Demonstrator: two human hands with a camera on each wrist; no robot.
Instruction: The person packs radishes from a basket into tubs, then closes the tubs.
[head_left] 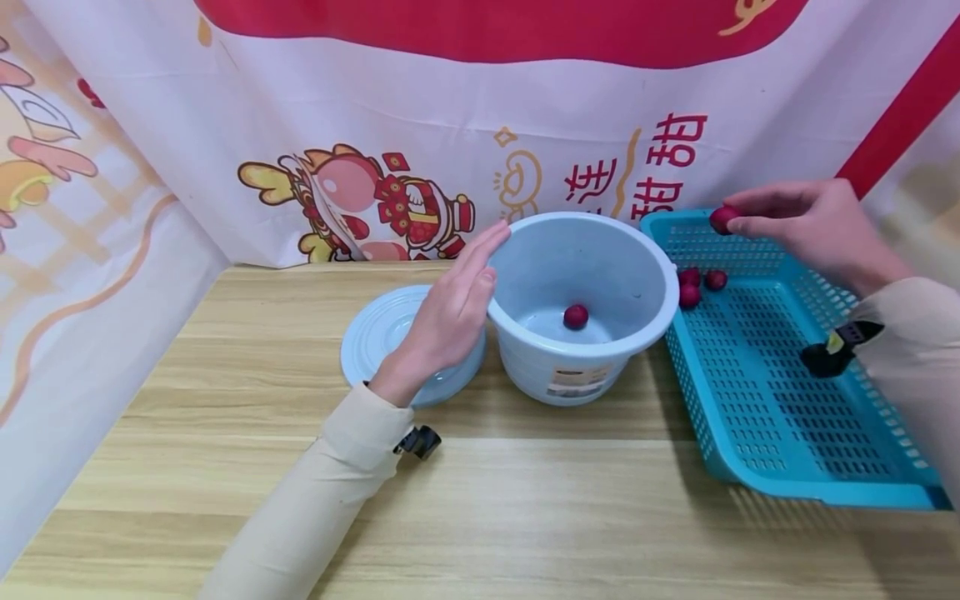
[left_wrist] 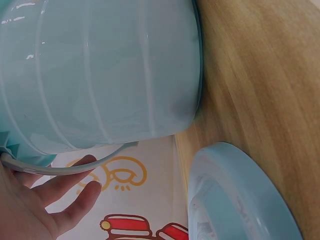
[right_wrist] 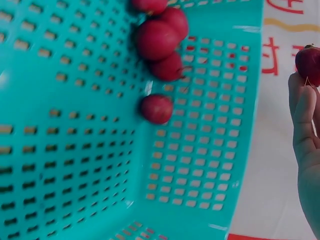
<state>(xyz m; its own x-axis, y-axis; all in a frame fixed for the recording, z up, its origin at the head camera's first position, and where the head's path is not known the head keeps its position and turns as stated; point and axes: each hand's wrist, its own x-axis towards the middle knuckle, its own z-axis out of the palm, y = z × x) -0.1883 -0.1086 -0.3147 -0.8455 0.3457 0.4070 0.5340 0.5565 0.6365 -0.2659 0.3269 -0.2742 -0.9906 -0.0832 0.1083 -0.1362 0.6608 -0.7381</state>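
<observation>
A light-blue bucket (head_left: 525, 367) stands upright with one small red radish (head_left: 576, 317) on its floor. My left hand (head_left: 453, 312) rests against the left side of the bucket's rim, fingers fairly straight. In the left wrist view, the bucket's thin handle (left_wrist: 65, 170) hangs down across that hand's fingers. Above the far end of a teal basket (head_left: 750, 392), my right hand (head_left: 813, 225) pinches a red radish (head_left: 723, 218) between thumb and fingers. Several more radishes (right_wrist: 157, 40) lie in the basket's far left corner, mostly clustered, with a single radish (right_wrist: 156, 108) slightly apart.
A round light-blue lid (head_left: 375, 333) lies on the wooden table (head_left: 480, 517) left of the bucket, partly under my left hand. The basket stands close against the bucket's right side. A printed cloth (head_left: 420, 100) hangs behind everything.
</observation>
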